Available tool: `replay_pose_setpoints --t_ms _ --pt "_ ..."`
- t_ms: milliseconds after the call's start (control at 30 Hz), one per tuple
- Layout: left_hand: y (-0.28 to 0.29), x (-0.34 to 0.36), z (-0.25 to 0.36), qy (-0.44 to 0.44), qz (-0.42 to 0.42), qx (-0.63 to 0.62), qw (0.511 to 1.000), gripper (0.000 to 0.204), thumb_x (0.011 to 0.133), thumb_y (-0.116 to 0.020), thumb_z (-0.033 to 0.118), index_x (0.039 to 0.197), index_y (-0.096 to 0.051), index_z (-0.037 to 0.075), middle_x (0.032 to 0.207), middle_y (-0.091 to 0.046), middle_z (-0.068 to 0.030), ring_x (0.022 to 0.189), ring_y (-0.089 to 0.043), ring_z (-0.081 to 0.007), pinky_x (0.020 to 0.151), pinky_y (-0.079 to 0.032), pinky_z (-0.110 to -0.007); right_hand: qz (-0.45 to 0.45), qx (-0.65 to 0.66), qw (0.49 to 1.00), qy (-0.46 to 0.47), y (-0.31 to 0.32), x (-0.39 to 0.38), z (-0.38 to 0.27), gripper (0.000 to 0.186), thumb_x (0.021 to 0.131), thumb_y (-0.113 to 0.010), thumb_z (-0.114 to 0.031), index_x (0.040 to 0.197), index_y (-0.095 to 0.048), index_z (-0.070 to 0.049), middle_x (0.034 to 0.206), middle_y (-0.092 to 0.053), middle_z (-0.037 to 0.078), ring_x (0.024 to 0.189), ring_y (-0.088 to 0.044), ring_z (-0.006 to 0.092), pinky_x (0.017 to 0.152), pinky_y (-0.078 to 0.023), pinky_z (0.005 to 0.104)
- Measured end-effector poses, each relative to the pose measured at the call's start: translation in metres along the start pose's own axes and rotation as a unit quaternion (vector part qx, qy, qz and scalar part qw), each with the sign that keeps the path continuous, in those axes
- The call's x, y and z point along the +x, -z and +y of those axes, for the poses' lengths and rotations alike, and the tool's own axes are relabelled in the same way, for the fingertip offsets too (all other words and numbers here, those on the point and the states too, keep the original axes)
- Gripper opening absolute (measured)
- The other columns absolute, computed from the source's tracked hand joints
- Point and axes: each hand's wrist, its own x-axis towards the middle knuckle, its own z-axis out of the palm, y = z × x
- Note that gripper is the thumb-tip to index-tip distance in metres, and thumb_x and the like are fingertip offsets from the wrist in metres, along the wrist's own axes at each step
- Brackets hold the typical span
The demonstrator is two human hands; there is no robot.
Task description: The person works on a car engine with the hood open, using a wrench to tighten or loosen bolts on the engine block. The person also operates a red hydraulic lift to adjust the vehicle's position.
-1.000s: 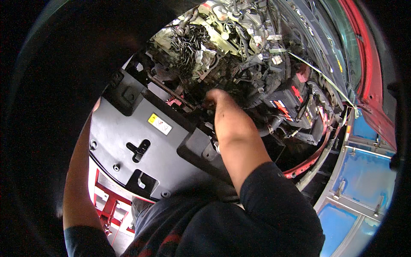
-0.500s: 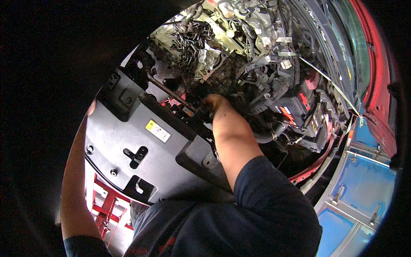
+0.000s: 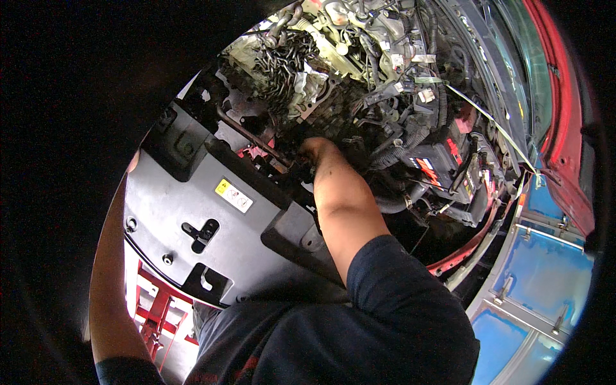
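My right arm reaches down into a car's engine bay, and my right hand (image 3: 314, 149) is deep among dark, grimy parts. Its fingers are hidden there, so what they touch does not show. A rusty metal bar (image 3: 253, 136) runs just left of this hand. My left arm rises along the left rim of the picture. Only a sliver of my left hand (image 3: 133, 160) appears, at the outer edge of a grey plastic cover (image 3: 173, 218). A yellow and white label (image 3: 233, 195) is stuck on that cover.
Beyond my right hand lie a heap of dark chain (image 3: 287, 61) and the exposed engine (image 3: 346, 48). To the right sit a black battery (image 3: 443, 163), ribbed hoses and loose wiring. A light strap (image 3: 491, 115) stretches toward the red body panel (image 3: 571, 186). Blue panels (image 3: 542, 269) stand beside the car.
The whole view has shifted slightly. My right hand stays down in the same spot among the engine parts, and my left arm keeps its place.
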Motion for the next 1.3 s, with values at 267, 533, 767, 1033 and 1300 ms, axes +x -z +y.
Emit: replay_pose_setpoints --t_ms 267,533,767,1033,1300 --pt "-0.012 -0.004 0.001 -0.047 0.024 -0.020 0.998 0.035 0.092 -0.052 0.024 0.110 -0.062 -0.003 0.114 -0.061 -0.0226 0.110 -0.055 -0.0393 0.098 -0.041 -0.042 -0.015 -0.035 0.998 -0.045 -0.006 -0.012 -0.013 0.051 0.087 -0.060 -0.026 0.131 -0.047 -0.003 0.137 -0.042 0.021 0.119 -0.045 0.0373 0.095 -0.039 0.0527" --pt "-0.020 -0.006 -0.012 -0.051 0.028 0.027 0.998 0.033 0.091 -0.052 0.022 0.111 -0.061 -0.002 0.117 -0.060 -0.0211 0.113 -0.052 -0.0393 0.100 -0.039 -0.043 0.008 -0.073 0.997 0.030 -0.004 0.002 -0.012 0.055 0.087 -0.060 -0.028 0.134 -0.043 -0.005 0.140 -0.039 0.019 0.122 -0.044 0.0357 0.098 -0.038 0.0512" --pt "-0.014 0.005 -0.003 -0.090 0.051 0.025 0.994 0.032 0.091 -0.052 0.020 0.111 -0.061 -0.003 0.123 -0.056 -0.0213 0.117 -0.050 -0.0384 0.103 -0.036 -0.042 -0.015 -0.140 0.990 0.013 -0.002 -0.005 -0.011 0.060 0.089 -0.058 -0.026 0.141 -0.036 -0.005 0.147 -0.032 0.020 0.131 -0.038 0.0367 0.103 -0.035 0.0521" --pt "-0.001 0.007 0.026 -0.070 0.026 -0.055 0.996 0.038 0.096 -0.045 0.033 0.109 -0.062 0.001 0.121 -0.059 -0.0183 0.113 -0.055 -0.0328 0.098 -0.041 -0.036 0.002 -0.096 0.995 -0.005 0.015 -0.017 -0.019 0.049 0.086 -0.058 -0.023 0.130 -0.050 -0.003 0.140 -0.043 0.020 0.120 -0.048 0.0337 0.096 -0.041 0.0496" --pt "0.007 0.015 0.053 -0.171 0.095 -0.065 0.979 0.022 0.088 -0.049 0.015 0.090 -0.063 -0.002 0.117 -0.059 -0.0162 0.110 -0.054 -0.0334 0.095 -0.041 -0.039 0.118 -0.196 0.973 0.022 0.023 -0.020 -0.030 0.042 0.086 -0.054 -0.019 0.124 -0.057 -0.002 0.133 -0.051 0.019 0.113 -0.053 0.0301 0.095 -0.043 0.0465"
